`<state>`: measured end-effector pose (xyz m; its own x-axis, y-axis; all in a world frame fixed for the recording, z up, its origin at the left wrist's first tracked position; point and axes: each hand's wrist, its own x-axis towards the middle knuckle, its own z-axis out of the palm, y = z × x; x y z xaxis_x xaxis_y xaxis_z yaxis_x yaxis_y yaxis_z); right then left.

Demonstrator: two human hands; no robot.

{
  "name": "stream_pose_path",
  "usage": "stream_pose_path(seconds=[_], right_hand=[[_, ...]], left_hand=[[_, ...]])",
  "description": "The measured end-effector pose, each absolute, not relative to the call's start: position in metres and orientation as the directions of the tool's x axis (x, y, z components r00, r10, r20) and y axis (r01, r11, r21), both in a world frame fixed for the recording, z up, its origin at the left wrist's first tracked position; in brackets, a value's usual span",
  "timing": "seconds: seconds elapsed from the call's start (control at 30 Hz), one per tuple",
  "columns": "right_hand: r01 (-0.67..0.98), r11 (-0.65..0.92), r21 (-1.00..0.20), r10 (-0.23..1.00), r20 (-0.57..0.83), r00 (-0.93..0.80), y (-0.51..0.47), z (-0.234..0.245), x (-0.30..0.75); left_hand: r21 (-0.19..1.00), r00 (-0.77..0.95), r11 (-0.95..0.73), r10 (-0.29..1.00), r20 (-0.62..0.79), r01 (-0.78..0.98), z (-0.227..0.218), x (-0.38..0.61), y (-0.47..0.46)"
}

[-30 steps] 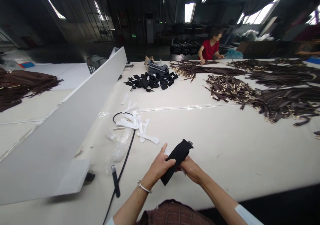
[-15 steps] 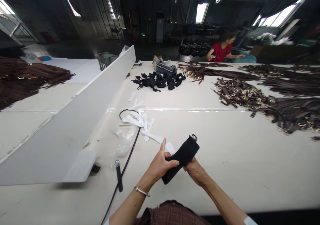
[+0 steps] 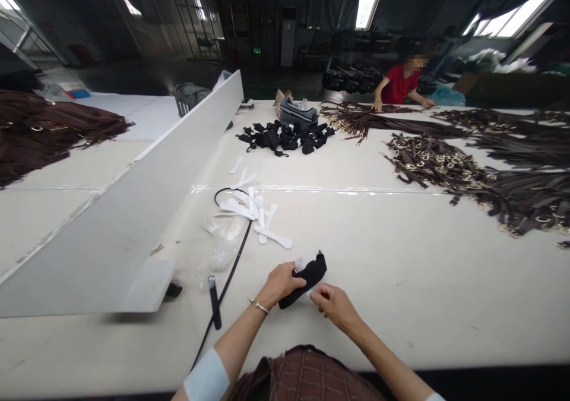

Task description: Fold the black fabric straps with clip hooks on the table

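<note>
One black pouch (image 3: 312, 274), left hand (image 3: 280, 283), right hand (image 3: 333, 306).

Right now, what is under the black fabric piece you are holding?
A small white piece peeks out at the top edge of the black fabric piece, by the left hand. Below lies the pale table. Anything else under the fabric is covered.

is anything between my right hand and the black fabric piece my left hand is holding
Nothing visible. The left hand grips the black fabric piece, and the right hand lies right beside its lower edge. The white strips lie farther back, out of the way.
</note>
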<state>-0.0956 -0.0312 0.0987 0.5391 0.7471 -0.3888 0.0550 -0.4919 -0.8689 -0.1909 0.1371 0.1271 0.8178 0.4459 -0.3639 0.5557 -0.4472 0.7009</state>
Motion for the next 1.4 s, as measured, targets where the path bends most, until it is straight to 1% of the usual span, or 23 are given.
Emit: stream_pose_path(seconds=[0.07,0.1,0.13,0.17,0.23,0.3,0.37,0.47,0.6,0.7,0.83,0.97,1.07,1.2,1.3,1.4], right_hand=[[0.166,-0.399,-0.902,0.789,-0.245,0.564,-0.032,0.093,-0.099],[0.192,-0.35,-0.917,0.808,-0.192,0.558,-0.031,0.091,-0.1],[0.187,-0.315,-0.93,0.82,-0.167,0.548,-0.028,0.089,-0.1],[0.147,-0.304,-0.941,0.821,-0.181,0.541,-0.025,0.086,-0.1],[0.007,-0.346,-0.938,0.795,-0.29,0.532,-0.018,0.08,-0.098],[-0.138,-0.391,-0.91,0.759,-0.404,0.511,-0.012,0.074,-0.092],[-0.276,-0.399,-0.874,0.739,-0.485,0.468,-0.008,0.07,-0.086],[-0.4,-0.377,-0.835,0.754,-0.528,0.391,-0.009,0.07,-0.077],[-0.469,-0.362,-0.806,0.796,-0.529,0.294,-0.014,0.073,-0.07],[-0.461,-0.355,-0.813,0.79,-0.525,0.317,-0.013,0.072,-0.071],[-0.389,-0.359,-0.848,0.745,-0.512,0.428,-0.007,0.069,-0.077],[-0.36,-0.365,-0.858,0.688,-0.51,0.517,0.003,0.072,-0.081],[-0.382,-0.395,-0.835,0.622,-0.549,0.558,0.01,0.075,-0.08],[-0.367,-0.459,-0.809,0.571,-0.585,0.576,0.017,0.079,-0.077],[-0.303,-0.473,-0.827,0.574,-0.55,0.606,0.023,0.083,-0.079],[-0.259,-0.463,-0.847,0.584,-0.512,0.63,0.03,0.087,-0.079]], left_hand=[[0.648,0.806,-0.487,0.435,-0.401,0.585,0.115,-0.185,0.134],[0.621,0.805,-0.515,0.43,-0.409,0.591,0.109,-0.182,0.132],[0.597,0.807,-0.544,0.426,-0.408,0.589,0.104,-0.179,0.129],[0.58,0.814,-0.571,0.42,-0.402,0.581,0.1,-0.176,0.126],[0.564,0.831,-0.611,0.405,-0.381,0.556,0.093,-0.172,0.122],[0.567,0.843,-0.624,0.391,-0.369,0.538,0.087,-0.169,0.12],[0.58,0.844,-0.613,0.39,-0.369,0.537,0.085,-0.168,0.123],[0.624,0.839,-0.561,0.374,-0.395,0.544,0.083,-0.169,0.131],[0.705,0.846,-0.469,0.331,-0.418,0.532,0.085,-0.17,0.139],[0.686,0.811,-0.442,0.404,-0.423,0.578,0.086,-0.169,0.136],[0.635,0.752,-0.43,0.516,-0.41,0.642,0.084,-0.168,0.126],[0.629,0.744,-0.451,0.579,-0.334,0.633,0.079,-0.172,0.119],[0.625,0.735,-0.462,0.616,-0.284,0.629,0.074,-0.175,0.117],[0.615,0.735,-0.483,0.629,-0.251,0.623,0.068,-0.176,0.116],[0.602,0.757,-0.519,0.609,-0.239,0.607,0.063,-0.176,0.117],[0.588,0.8,-0.578,0.558,-0.221,0.566,0.059,-0.176,0.117]])
